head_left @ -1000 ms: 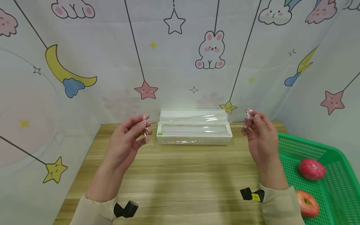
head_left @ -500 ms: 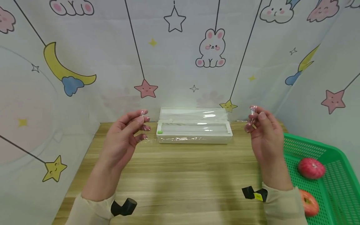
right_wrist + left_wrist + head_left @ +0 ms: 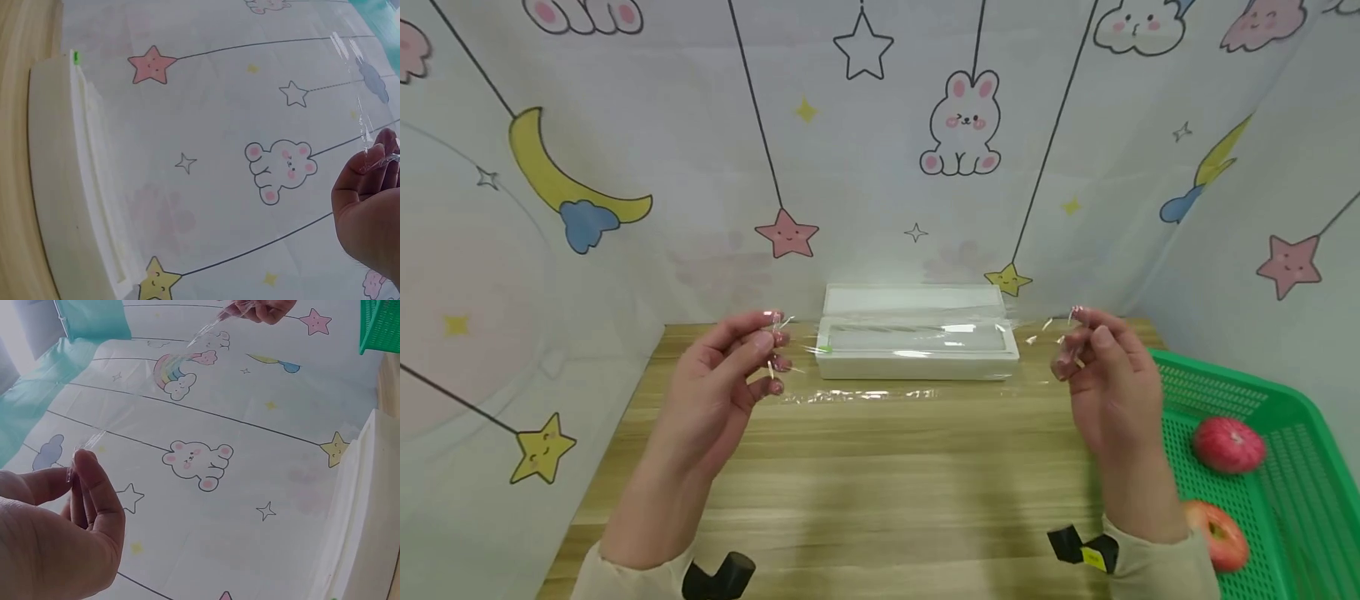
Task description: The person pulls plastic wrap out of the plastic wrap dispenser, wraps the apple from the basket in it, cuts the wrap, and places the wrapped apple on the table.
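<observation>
A sheet of clear film (image 3: 865,395) spans the gap between two hands, raised in front of the white box (image 3: 917,368), with its lower edge glinting on the near side of that box; it is so transparent that I cannot tell whether any of it touches the box. It should handle as almost weightless, limp and clingy, quick to crease, fold onto itself or tear if pulled unevenly, so the best hold is a light pinch at its side edges or corners, with just enough tension to keep it flat. That is where it is held: the left hand (image 3: 718,367), left of the white box, pinches one side between thumb and fingertips, little gap left between them, the film bunched there; the right hand (image 3: 1112,375), right of the white box, pinches the opposite side likewise. The white box sits with its lid (image 3: 910,297) standing up at the back and a green tab (image 3: 824,349) at its left end. Wooden tabletop (image 3: 910,500) lies under and before it. Farther right and nearer the person, a green basket (image 3: 1311,408) holds a dark pink fruit (image 3: 1229,445) and an apple (image 3: 1221,536). Behind the white box hangs a cartoon-printed backdrop (image 3: 865,150).
</observation>
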{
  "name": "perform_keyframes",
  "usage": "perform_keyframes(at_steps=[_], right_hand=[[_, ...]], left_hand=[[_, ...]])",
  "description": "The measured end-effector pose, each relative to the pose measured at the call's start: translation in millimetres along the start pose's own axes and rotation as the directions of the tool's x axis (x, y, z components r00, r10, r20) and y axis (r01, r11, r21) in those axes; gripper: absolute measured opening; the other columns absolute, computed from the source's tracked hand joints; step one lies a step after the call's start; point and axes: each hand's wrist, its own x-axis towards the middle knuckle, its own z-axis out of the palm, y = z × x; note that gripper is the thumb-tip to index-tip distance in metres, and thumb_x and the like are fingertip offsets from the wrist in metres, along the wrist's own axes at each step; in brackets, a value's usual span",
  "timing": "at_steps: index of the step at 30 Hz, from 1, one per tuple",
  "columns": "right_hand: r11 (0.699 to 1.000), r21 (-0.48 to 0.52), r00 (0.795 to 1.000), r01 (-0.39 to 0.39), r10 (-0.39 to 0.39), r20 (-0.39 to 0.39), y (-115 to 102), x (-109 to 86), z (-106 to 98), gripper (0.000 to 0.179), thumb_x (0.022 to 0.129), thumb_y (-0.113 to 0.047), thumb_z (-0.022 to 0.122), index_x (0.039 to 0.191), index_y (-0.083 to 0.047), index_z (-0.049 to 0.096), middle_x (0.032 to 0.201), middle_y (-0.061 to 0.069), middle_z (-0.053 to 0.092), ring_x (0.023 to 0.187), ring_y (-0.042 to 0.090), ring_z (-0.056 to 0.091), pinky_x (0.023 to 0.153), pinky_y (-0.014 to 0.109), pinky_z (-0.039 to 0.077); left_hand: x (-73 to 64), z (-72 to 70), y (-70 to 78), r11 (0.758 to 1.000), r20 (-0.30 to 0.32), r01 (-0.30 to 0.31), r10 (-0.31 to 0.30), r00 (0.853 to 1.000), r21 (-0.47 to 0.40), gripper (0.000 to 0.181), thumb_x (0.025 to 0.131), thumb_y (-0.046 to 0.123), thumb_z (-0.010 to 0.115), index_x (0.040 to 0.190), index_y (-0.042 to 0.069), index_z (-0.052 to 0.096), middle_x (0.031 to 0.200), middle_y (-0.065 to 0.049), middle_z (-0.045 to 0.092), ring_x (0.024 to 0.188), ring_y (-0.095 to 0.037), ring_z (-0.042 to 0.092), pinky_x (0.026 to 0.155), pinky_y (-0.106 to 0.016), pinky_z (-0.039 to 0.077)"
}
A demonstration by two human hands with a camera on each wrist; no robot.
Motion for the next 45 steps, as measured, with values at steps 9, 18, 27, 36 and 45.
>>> perform_keyframes(at_steps=[9,18,27,36,45], right_hand=[[0.998,0.015,0.984,-0.067,0.063,0.165,4,-48.6,-28,0.039,0.113,0.008,0.028,0.124,0.008,0.066,0.101,0.011,0.072,0.079,0.018,0.07,0.062,0.023,0.059],[0.984,-0.08,0.96,-0.161,0.175,0.219,7,-90.0,-50,0.045,0.112,0.011,0.022,0.121,-0.001,0.065,0.095,0.003,0.072,0.069,0.01,0.07,0.044,0.023,0.05],[0.939,-0.146,0.929,-0.31,0.332,0.165,19,-128.2,-61,0.047,0.11,0.013,0.024,0.111,-0.01,0.065,0.094,-0.004,0.072,0.062,0.004,0.068,0.032,0.035,0.03],[0.879,-0.13,0.856,-0.46,0.477,0.2,29,-157.8,-82,0.047,0.112,0.01,0.022,0.112,-0.013,0.063,0.092,-0.004,0.07,0.055,0.013,0.06,0.034,0.036,0.039],[0.698,-0.274,0.712,-0.661,0.699,0.063,26,-179.2,-96,0.031,0.116,-0.006,0.038,0.106,-0.022,0.063,0.087,-0.008,0.069,0.066,0.006,0.068,0.056,0.023,0.059]], left_hand=[[-41.6,-24.7,-23.8,0.998,0.165,0.033,-0.042,0.985,0.061,0.031,0.109,-0.004,0.052,0.131,0.007,0.069,0.109,-0.006,0.072,0.087,-0.019,0.073,0.066,-0.031,0.063],[-75.5,-38.6,-50.0,0.975,0.264,0.19,-0.214,0.941,0.111,0.027,0.112,0.003,0.049,0.132,0.011,0.066,0.113,-0.005,0.07,0.087,-0.016,0.07,0.065,-0.031,0.062],[-93.7,-47.1,-80.5,0.9,0.284,0.418,-0.437,0.854,0.126,0.017,0.113,0.012,0.052,0.121,0.018,0.066,0.109,-0.003,0.069,0.081,-0.014,0.069,0.059,-0.029,0.06],[-104.9,-58.5,-113.1,0.805,0.293,0.575,-0.591,0.752,0.149,0.011,0.111,0.018,0.057,0.118,0.014,0.064,0.104,-0.004,0.069,0.078,-0.015,0.07,0.058,-0.023,0.057],[-115.3,-71.8,-147.6,0.763,0.201,0.618,-0.646,0.736,0.19,0.021,0.108,0.021,0.062,0.116,0.002,0.063,0.091,-0.001,0.068,0.078,-0.016,0.07,0.063,-0.027,0.058]])
